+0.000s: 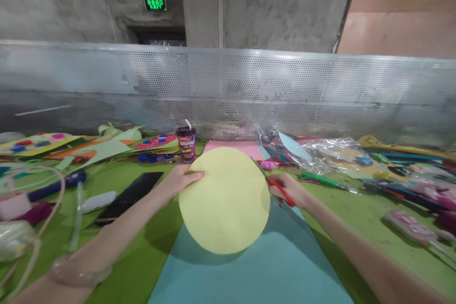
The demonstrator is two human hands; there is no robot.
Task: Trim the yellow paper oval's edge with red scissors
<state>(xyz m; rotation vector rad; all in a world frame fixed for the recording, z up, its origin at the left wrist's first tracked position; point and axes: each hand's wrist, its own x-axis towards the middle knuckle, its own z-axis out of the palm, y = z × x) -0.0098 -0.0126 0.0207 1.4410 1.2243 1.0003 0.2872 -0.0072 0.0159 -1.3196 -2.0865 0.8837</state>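
Note:
A round yellow paper disc (224,199) is held up over a blue paper sheet (228,280). My left hand (187,178) pinches the disc at its upper left edge, thumb on the front face. In my right hand (287,187) are red-handled scissors (283,192), by the disc's right edge. Their blade points up and left along the upper right rim; whether it touches the paper I cannot tell. The fingers of my right hand are closed round the handles and partly hidden.
On the green table (142,247), a black phone (130,198) and a white mouse-like object (99,202) lie to the left. A drink cup (186,144) with a straw stands behind. A green-handled cutter (326,180) and plastic wrapping (326,152) lie right. A perforated metal panel (228,85) borders the back.

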